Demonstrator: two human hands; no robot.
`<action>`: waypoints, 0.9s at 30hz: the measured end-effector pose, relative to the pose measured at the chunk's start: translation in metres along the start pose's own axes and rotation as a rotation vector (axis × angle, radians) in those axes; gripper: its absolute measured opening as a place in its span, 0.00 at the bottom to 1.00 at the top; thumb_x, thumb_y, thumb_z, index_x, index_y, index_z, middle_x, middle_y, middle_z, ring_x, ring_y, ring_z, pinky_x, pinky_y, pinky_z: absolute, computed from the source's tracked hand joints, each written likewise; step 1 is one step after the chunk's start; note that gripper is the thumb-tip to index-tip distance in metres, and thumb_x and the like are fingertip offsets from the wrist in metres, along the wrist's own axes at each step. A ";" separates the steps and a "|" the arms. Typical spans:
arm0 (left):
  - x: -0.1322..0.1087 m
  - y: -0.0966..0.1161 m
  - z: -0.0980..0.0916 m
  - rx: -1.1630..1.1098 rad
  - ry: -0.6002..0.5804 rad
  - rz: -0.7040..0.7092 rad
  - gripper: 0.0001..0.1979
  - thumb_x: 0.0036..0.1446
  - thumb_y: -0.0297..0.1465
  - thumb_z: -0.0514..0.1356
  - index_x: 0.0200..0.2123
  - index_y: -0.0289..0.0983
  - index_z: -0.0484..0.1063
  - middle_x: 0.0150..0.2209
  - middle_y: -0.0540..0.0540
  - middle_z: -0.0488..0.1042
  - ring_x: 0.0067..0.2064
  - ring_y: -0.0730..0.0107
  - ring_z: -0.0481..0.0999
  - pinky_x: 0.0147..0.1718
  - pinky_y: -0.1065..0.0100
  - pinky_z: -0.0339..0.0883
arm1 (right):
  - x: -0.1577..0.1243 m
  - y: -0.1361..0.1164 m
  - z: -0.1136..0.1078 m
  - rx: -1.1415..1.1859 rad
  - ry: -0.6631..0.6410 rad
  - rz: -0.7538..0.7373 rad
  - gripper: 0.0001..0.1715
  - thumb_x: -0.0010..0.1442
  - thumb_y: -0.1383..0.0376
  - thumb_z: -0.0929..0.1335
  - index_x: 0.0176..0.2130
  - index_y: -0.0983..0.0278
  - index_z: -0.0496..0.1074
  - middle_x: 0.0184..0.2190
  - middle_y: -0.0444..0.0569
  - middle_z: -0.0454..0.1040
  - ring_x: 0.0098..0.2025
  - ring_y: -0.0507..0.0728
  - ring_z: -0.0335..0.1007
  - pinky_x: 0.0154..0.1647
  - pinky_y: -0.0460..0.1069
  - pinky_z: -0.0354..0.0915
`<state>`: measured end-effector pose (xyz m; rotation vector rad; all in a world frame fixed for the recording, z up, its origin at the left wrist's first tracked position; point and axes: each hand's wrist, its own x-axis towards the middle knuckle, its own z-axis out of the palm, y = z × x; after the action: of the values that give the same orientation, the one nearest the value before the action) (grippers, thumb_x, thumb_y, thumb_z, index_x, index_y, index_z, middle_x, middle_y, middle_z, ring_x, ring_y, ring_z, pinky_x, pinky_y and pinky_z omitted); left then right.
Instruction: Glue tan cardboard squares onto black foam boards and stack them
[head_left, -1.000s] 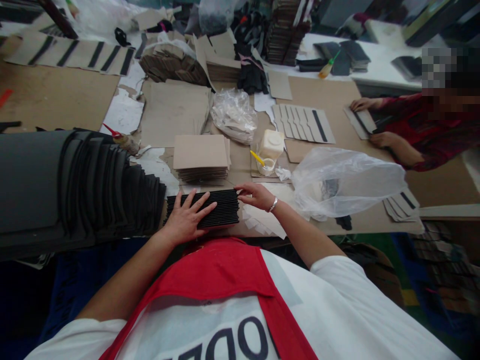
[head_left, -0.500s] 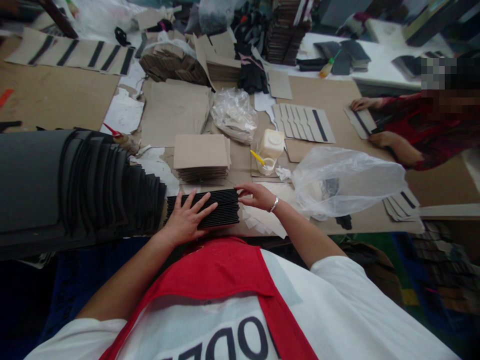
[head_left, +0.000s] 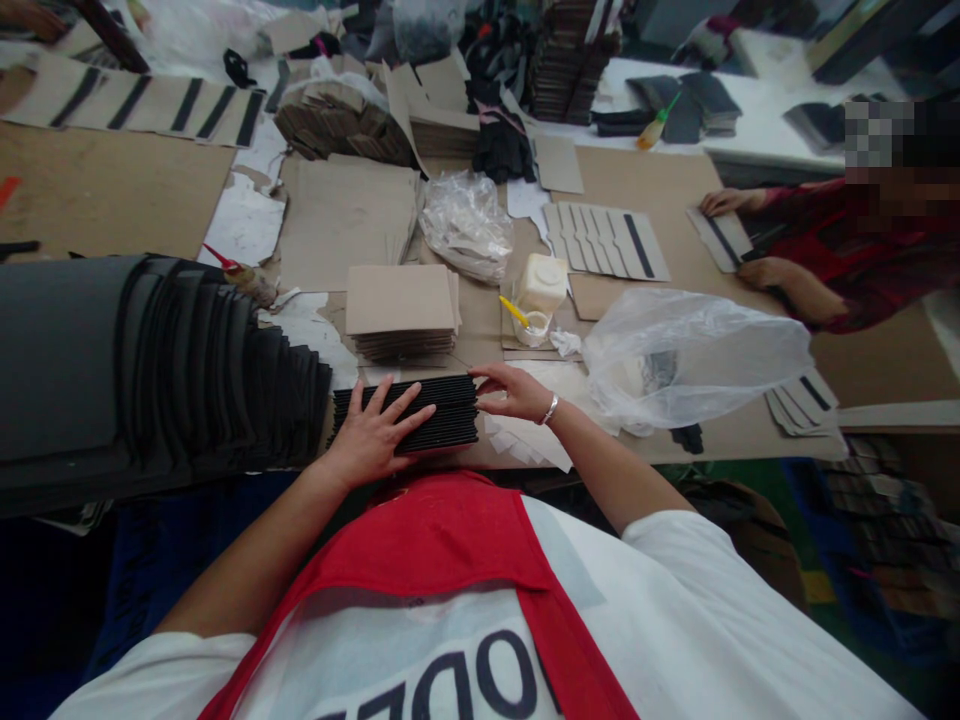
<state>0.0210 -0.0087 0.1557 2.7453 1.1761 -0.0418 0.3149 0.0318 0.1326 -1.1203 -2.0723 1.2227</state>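
A stack of thin black sheets [head_left: 442, 415] stands on edge at the table's front, right before my body, with their edges facing up. My left hand [head_left: 375, 430] lies across the left part of this stack, palm down, fingers spread wide. At the right end of the stack, my right hand [head_left: 514, 391], with a silver bracelet on its wrist, touches the far corner with its fingertips. Its index finger and thumb are bent and apart. Just behind the black sheets sits a pile of beige cardboard pieces [head_left: 401, 300].
On the left leans a long row of large black sheets [head_left: 187, 370]. A white glue bottle [head_left: 543, 285], a clear plastic bag [head_left: 697, 350] and a crumpled bag [head_left: 466, 225] lie beyond my right hand. At right, another person's hands [head_left: 761, 272] hold a striped board.
Both my hands keep their places on the black stack. The view shifts very slightly; a blurred hand now shows at the far upper left.
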 end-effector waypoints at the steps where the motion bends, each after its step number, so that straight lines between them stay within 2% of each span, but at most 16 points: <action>1: 0.000 0.000 0.000 0.001 0.002 0.002 0.38 0.48 0.46 0.62 0.62 0.52 0.53 0.66 0.47 0.46 0.65 0.38 0.39 0.57 0.35 0.30 | 0.000 0.000 -0.001 0.017 -0.006 0.012 0.32 0.50 0.61 0.71 0.53 0.63 0.64 0.48 0.54 0.70 0.39 0.53 0.75 0.44 0.50 0.72; 6: -0.001 0.001 0.000 -0.001 0.009 0.008 0.38 0.48 0.46 0.61 0.62 0.52 0.53 0.66 0.47 0.47 0.65 0.38 0.39 0.57 0.35 0.30 | 0.001 0.002 0.000 0.024 0.000 0.040 0.32 0.49 0.60 0.72 0.53 0.64 0.65 0.49 0.55 0.69 0.38 0.54 0.75 0.44 0.51 0.72; 11: -0.004 0.001 -0.001 -0.010 0.022 0.029 0.38 0.49 0.46 0.61 0.62 0.53 0.53 0.66 0.47 0.46 0.65 0.37 0.40 0.57 0.34 0.31 | 0.002 0.000 0.004 -0.067 0.036 0.007 0.28 0.52 0.62 0.70 0.52 0.64 0.65 0.43 0.53 0.73 0.36 0.53 0.75 0.42 0.50 0.72; 14: -0.004 0.001 -0.002 -0.012 0.015 0.038 0.37 0.50 0.46 0.61 0.62 0.53 0.53 0.67 0.47 0.46 0.65 0.37 0.39 0.57 0.34 0.31 | 0.001 -0.003 0.004 -0.105 0.054 -0.007 0.27 0.53 0.63 0.70 0.52 0.64 0.65 0.43 0.52 0.73 0.35 0.52 0.75 0.43 0.50 0.71; 22: -0.006 0.002 0.000 -0.007 0.013 0.033 0.37 0.49 0.46 0.61 0.62 0.54 0.53 0.67 0.48 0.46 0.66 0.38 0.39 0.57 0.35 0.29 | -0.005 -0.001 0.000 -0.013 -0.053 0.014 0.38 0.48 0.60 0.73 0.55 0.62 0.61 0.51 0.55 0.67 0.41 0.54 0.74 0.45 0.51 0.71; 27: -0.006 0.003 0.000 -0.022 0.027 0.029 0.38 0.49 0.46 0.61 0.62 0.53 0.53 0.66 0.47 0.46 0.65 0.38 0.39 0.57 0.35 0.30 | -0.005 0.001 0.003 -0.051 -0.027 -0.016 0.36 0.49 0.62 0.72 0.56 0.61 0.61 0.50 0.54 0.68 0.40 0.53 0.74 0.44 0.51 0.72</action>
<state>0.0186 -0.0151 0.1567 2.7512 1.1362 0.0118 0.3159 0.0264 0.1305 -1.1129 -2.1395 1.1904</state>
